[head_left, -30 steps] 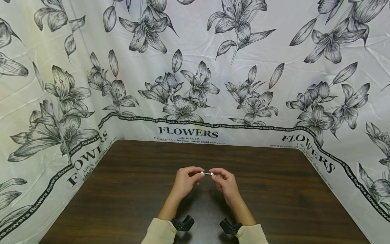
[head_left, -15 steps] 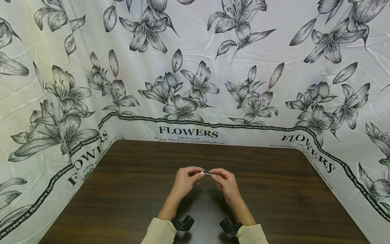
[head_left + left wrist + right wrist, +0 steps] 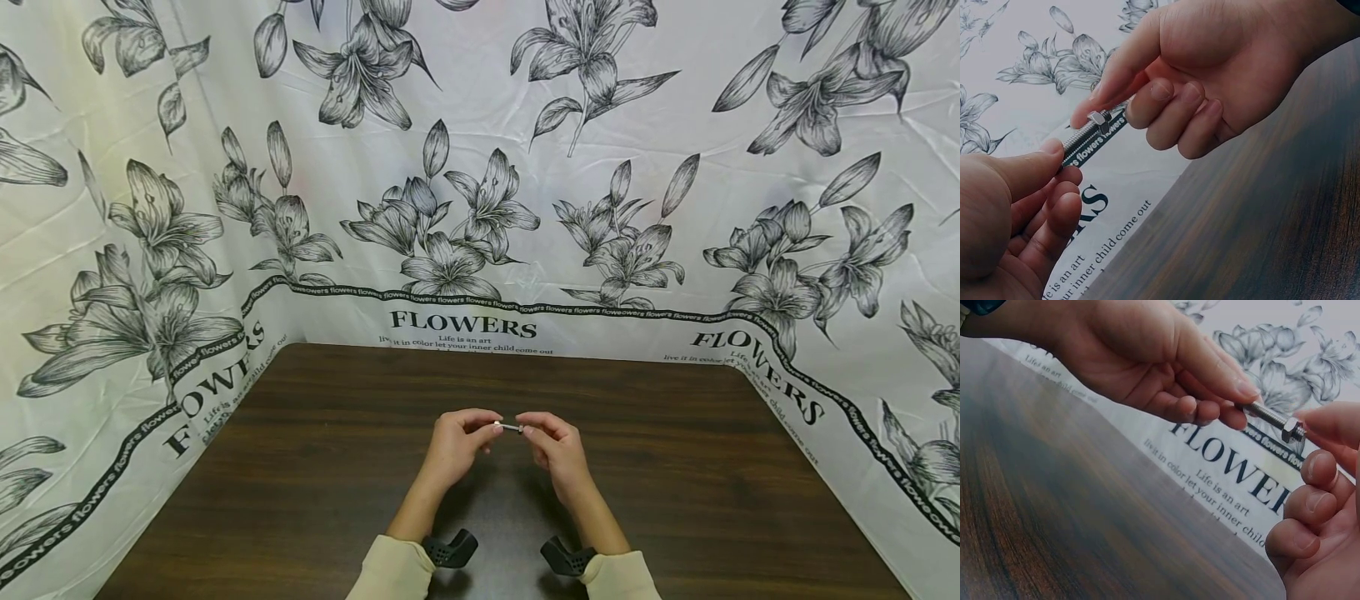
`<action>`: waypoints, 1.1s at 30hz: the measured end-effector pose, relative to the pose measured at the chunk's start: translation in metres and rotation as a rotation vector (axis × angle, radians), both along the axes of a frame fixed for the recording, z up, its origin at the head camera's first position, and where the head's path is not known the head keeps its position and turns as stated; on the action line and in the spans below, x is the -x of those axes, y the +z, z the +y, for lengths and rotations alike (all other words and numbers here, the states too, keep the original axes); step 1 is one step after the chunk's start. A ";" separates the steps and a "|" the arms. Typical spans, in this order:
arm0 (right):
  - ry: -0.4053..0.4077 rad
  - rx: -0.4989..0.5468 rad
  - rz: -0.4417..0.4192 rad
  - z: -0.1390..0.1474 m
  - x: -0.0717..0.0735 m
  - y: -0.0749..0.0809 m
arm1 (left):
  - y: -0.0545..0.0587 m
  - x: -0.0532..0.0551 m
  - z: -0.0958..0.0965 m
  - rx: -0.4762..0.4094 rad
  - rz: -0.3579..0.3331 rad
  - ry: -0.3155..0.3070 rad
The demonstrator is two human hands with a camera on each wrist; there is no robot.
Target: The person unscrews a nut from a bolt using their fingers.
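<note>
Left hand (image 3: 453, 450) pinches silvery threaded metal bolt (image 3: 1265, 413) — unmoved, in from far edge of dark-brown wood-grained worktop (image 3: 330, 450). Right hand (image 3: 558, 454) shifted slightly beside silvery hexagonal nut (image 3: 1290, 430); cannot tell whether fingers grip.

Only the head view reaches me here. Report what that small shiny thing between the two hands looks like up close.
Observer: It is a threaded rod, probably a bolt; the right wrist view shows its ridges.
Operator: Describe anything mounted on it near the right hand.
Observer: A six-sided metal nut sits there, its flat faces plain in both wrist views.
Operator: Tell me whether the nut is right at the rod's tip.
Observer: No, a short threaded end sticks out past it, toward the right hand.
</note>
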State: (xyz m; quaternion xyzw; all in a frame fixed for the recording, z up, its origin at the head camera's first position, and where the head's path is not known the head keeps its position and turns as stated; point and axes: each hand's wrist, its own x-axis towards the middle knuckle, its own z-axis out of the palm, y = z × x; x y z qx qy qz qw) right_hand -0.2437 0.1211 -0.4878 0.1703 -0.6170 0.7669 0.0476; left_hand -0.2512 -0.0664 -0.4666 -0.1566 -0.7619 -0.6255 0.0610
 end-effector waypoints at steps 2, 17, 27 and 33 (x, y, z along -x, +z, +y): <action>-0.008 -0.014 -0.028 0.000 0.000 0.001 | 0.000 0.000 0.000 0.001 -0.001 0.003; -0.064 -0.212 -0.203 -0.003 0.001 -0.001 | 0.000 -0.001 0.001 -0.002 -0.002 0.011; -0.065 -0.188 -0.208 -0.003 0.002 -0.001 | 0.000 -0.001 0.002 0.000 -0.010 0.015; -0.061 -0.155 -0.169 -0.003 0.001 -0.001 | 0.000 -0.001 0.002 -0.003 -0.014 0.019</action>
